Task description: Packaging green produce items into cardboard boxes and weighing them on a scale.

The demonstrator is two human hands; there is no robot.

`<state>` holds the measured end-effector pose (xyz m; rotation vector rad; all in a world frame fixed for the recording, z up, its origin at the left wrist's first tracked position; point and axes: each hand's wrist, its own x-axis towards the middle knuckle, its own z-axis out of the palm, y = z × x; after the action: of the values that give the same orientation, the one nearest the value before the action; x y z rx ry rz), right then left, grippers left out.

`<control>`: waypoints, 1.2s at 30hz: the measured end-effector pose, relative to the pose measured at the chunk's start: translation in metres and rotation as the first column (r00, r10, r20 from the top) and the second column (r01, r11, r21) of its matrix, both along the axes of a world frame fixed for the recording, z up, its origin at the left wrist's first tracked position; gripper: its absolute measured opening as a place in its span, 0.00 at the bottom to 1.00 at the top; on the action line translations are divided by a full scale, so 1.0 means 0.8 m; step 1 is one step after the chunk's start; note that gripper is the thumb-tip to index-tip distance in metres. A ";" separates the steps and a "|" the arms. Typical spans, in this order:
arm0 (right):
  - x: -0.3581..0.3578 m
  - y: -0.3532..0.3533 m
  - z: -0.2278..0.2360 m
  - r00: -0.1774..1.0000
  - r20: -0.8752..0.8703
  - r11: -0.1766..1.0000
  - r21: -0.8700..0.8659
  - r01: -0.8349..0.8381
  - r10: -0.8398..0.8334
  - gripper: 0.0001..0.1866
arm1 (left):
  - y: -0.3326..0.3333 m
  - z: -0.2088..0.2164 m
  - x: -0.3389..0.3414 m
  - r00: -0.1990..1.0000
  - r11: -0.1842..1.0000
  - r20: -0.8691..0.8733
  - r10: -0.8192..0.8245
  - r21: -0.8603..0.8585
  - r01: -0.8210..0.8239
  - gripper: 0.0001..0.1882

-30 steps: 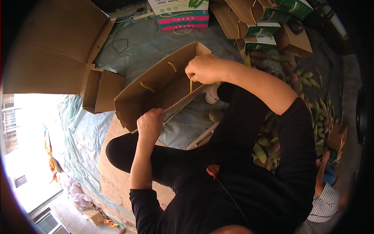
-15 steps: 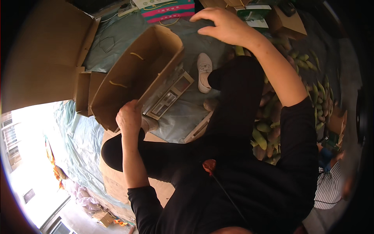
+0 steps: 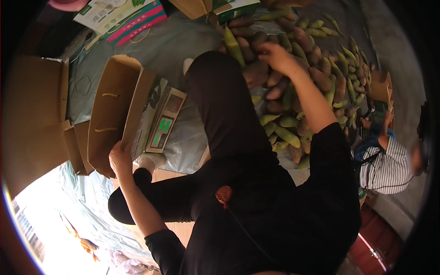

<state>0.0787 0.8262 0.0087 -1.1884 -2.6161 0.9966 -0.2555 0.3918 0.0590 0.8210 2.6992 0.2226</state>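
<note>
My left hand grips the near edge of a tall open cardboard gift box with yellow cord loops inside. The box stands upright by a digital scale with lit green displays; whether it rests on the scale's platform is hidden. My right hand is over the far left part of a heap of long vegetables, some green and some brownish-red. Its fingers are partly spread near a brownish-red one, with nothing visibly held.
A large cardboard carton stands at the left. A striped pink-and-green box lies at the far side. My bent leg is between the scale and the heap. Another person in a striped top is at the right.
My right hand has gone from above the far side of the floor to the vegetable heap. My left hand stays on the box. The view has swung right, and the scale displays now show green.
</note>
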 end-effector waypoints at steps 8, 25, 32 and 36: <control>0.094 -0.068 -0.145 0.950 0.299 0.991 0.070 -0.117 0.091 0.11 | 0.021 0.003 0.020 0.995 0.998 -0.103 -0.012 0.056 0.017 0.14; 0.062 0.055 -0.182 0.632 0.327 0.709 0.250 0.659 -0.703 0.32 | 0.005 -0.003 0.015 0.998 0.986 0.028 0.059 0.154 -0.062 0.10; 0.041 0.072 -0.195 0.615 0.471 0.761 0.232 0.605 -0.633 0.36 | 0.016 0.004 0.028 0.996 0.992 0.024 0.089 0.090 -0.091 0.09; 0.032 0.077 -0.205 0.578 0.505 0.748 0.240 0.619 -0.641 0.35 | 0.015 0.010 0.032 0.995 0.992 -0.012 0.100 0.078 -0.098 0.09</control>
<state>0.1042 0.8878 -0.1550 -2.4759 -2.1412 0.4749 -0.2298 0.4041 0.0668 0.7135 2.7646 0.3469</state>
